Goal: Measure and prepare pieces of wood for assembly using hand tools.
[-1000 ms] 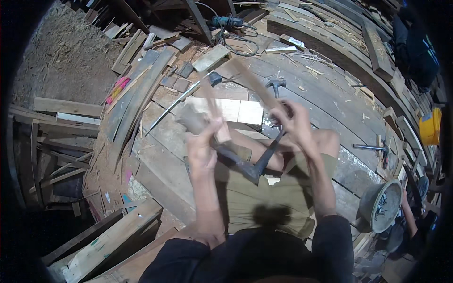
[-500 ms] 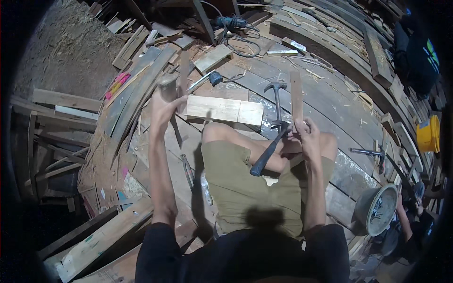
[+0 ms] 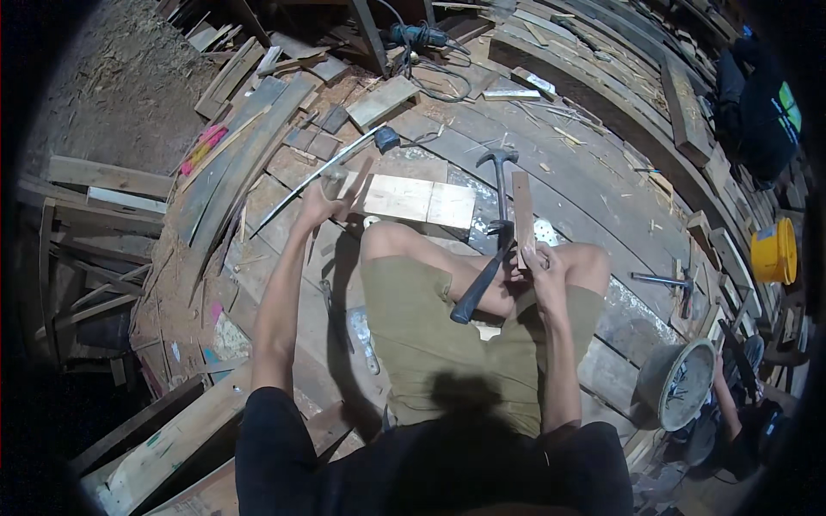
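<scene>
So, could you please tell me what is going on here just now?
Sitting cross-legged, the person holds a flat, thin brown wooden strip upright in the right hand. The left hand grips a second narrow brown wooden strip and a blurred greyish piece. A pale rectangular wooden board lies just ahead, and a black-handled metal hammer is close by the right hand; I cannot tell whether they touch.

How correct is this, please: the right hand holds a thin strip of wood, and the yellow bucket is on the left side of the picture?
One part is wrong: the yellow bucket is on the right side of the picture, as the head view shows. The right hand does hold a thin strip of wood.
</scene>
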The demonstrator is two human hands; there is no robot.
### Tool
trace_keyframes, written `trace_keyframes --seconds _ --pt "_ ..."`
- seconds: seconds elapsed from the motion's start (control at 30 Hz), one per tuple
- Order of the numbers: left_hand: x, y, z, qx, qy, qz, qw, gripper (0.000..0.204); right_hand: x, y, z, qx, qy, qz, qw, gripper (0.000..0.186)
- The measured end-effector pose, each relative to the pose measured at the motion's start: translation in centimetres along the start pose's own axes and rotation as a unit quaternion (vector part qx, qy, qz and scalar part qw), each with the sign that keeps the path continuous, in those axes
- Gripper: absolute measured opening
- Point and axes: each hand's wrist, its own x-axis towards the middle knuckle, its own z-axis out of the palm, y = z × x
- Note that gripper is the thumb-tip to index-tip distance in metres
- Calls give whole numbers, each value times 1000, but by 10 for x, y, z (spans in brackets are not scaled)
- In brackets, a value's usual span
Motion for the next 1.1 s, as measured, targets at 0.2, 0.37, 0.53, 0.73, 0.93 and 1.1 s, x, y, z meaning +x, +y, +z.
trace_keyframes --seconds 0.2,0.37,0.53,0.73,0.93,1.1 --pt "-35 -37 -13 -67 145 -35 987 41 21 17 15 -112 -28 -41 992 23" --pt "-57 23 -34 -190 291 -17 938 27 60 17 39 -333 21 -209 919 29" --pt "-62 96 -49 -229 342 71 909 20 89 16 70 -358 25 -151 921 33" --pt "-40 137 -42 -360 258 154 883 18 72 -1 101 -350 114 -235 900 32" --pt "-22 168 -15 -431 164 210 862 15 108 -2 122 -303 9 -375 876 22" --pt "-18 200 3 -483 114 194 846 18 147 13 113 -376 -78 -388 838 24"
